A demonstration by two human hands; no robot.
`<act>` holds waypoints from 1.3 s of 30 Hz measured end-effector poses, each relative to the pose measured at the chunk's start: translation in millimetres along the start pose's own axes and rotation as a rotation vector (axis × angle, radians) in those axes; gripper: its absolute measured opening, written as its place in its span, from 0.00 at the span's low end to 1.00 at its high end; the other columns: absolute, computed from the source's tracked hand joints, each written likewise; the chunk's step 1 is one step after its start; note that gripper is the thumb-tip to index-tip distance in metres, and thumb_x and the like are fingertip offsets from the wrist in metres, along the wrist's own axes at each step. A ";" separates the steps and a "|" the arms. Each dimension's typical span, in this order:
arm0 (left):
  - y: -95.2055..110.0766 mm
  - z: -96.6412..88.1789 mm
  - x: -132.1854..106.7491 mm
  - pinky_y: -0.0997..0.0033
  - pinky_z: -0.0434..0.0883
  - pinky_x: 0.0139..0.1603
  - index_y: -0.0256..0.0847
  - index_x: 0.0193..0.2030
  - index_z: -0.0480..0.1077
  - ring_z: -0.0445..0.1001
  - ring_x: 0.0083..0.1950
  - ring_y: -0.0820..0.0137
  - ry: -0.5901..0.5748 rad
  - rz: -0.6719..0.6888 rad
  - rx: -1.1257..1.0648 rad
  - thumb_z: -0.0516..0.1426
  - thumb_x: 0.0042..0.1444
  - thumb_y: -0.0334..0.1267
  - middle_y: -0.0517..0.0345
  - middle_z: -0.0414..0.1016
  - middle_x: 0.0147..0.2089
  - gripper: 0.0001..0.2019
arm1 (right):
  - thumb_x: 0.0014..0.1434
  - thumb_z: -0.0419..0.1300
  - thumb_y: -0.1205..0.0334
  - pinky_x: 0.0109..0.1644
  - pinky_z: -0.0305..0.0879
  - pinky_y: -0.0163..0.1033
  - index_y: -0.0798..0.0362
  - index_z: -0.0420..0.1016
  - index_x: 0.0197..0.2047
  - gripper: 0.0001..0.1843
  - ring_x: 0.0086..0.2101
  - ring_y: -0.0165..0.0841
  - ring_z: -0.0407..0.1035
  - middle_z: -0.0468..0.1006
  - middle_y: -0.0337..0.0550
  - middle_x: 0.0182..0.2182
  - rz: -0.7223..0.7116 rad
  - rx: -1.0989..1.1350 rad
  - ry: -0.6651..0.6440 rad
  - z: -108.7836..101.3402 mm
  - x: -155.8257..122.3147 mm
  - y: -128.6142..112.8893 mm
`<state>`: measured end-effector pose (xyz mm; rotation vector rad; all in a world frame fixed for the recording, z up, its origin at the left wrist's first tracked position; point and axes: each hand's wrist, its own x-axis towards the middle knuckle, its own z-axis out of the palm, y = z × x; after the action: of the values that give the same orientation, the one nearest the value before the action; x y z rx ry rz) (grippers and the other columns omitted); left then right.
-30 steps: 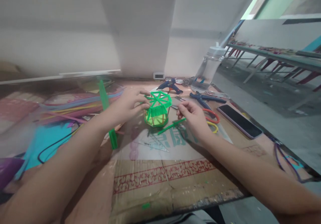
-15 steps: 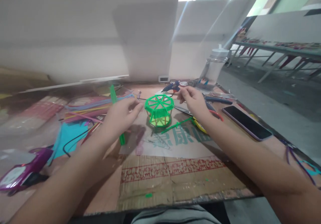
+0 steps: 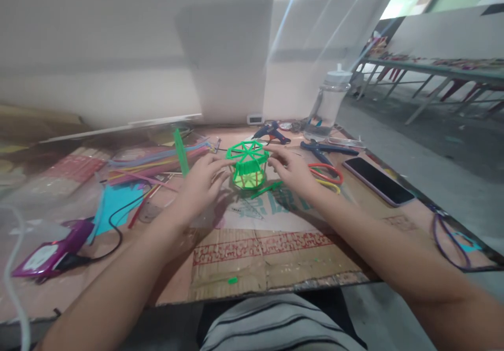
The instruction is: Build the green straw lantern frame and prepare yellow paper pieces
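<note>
A small green drum-shaped frame of straws stands on the cardboard mat. My left hand touches the frame's left side with its fingertips. A long green straw sticks up from behind that hand and seems held in it. My right hand is curled against the frame's right side, fingers on its rim. A short green straw piece lies on the mat just under the right hand.
Behind the frame lie a blue glue gun, blue pliers, red and yellow scissor handles, a phone and a clear bottle. Coloured straws and a purple device sit at left.
My right hand reached back toward the glue gun, then returned to the frame's right side. My left hand came off the frame briefly and now touches it again.
</note>
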<state>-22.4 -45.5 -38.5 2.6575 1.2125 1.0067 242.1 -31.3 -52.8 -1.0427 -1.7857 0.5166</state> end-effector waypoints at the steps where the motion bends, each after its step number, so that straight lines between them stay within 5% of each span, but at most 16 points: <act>1: 0.6 -0.1 -0.8 0.57 0.70 0.57 0.43 0.56 0.73 0.72 0.55 0.61 0.003 -0.007 0.006 0.52 0.69 0.42 0.50 0.74 0.51 0.15 | 0.64 0.56 0.62 0.40 0.65 0.43 0.47 0.77 0.55 0.18 0.32 0.35 0.69 0.79 0.42 0.35 0.018 0.017 0.002 2.1 -0.6 1.2; 7: 9.2 3.9 -5.5 0.54 0.69 0.59 0.44 0.57 0.70 0.72 0.57 0.56 0.046 -0.009 0.138 0.62 0.62 0.49 0.49 0.76 0.53 0.20 | 0.62 0.58 0.62 0.42 0.65 0.43 0.47 0.81 0.51 0.16 0.33 0.36 0.70 0.80 0.42 0.34 0.040 0.020 0.025 9.7 0.1 4.1; 12: 10.9 14.8 -6.1 0.54 0.70 0.58 0.44 0.61 0.68 0.73 0.56 0.57 0.079 0.000 0.170 0.59 0.65 0.45 0.49 0.76 0.54 0.20 | 0.62 0.59 0.62 0.43 0.65 0.43 0.46 0.81 0.50 0.15 0.33 0.36 0.69 0.80 0.42 0.35 0.044 0.038 0.028 11.4 -1.0 5.0; 22: 14.5 13.1 -7.1 0.54 0.70 0.55 0.42 0.50 0.70 0.75 0.53 0.55 0.101 -0.047 0.201 0.60 0.63 0.46 0.48 0.78 0.49 0.14 | 0.64 0.57 0.63 0.42 0.65 0.43 0.48 0.78 0.52 0.15 0.33 0.35 0.68 0.78 0.42 0.36 0.047 0.034 0.011 12.6 -2.9 7.8; 27: 10.5 2.6 0.8 0.60 0.72 0.48 0.42 0.45 0.75 0.78 0.47 0.58 -0.051 -0.384 -0.138 0.58 0.62 0.52 0.51 0.81 0.46 0.16 | 0.65 0.54 0.65 0.40 0.66 0.43 0.47 0.75 0.56 0.19 0.32 0.35 0.69 0.76 0.40 0.32 0.078 0.135 0.039 9.1 -3.3 7.7; 31: 10.6 -0.2 5.0 0.65 0.72 0.38 0.42 0.39 0.79 0.77 0.41 0.59 -0.087 -0.604 -0.418 0.56 0.59 0.57 0.55 0.81 0.37 0.20 | 0.66 0.53 0.64 0.41 0.67 0.43 0.46 0.77 0.56 0.19 0.35 0.36 0.71 0.79 0.44 0.38 0.037 0.054 -0.005 9.9 -4.1 8.1; 39: 8.1 15.5 5.1 0.73 0.66 0.29 0.40 0.26 0.75 0.71 0.32 0.69 -0.067 -0.666 -0.673 0.63 0.50 0.55 0.59 0.73 0.30 0.18 | 0.67 0.52 0.65 0.40 0.69 0.43 0.49 0.77 0.57 0.19 0.36 0.36 0.73 0.81 0.48 0.44 0.029 -0.014 -0.041 13.2 -4.1 7.3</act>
<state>-5.6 -44.2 -45.5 1.6077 1.2997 0.9555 234.1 -29.5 -66.1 -1.0763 -1.8146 0.5480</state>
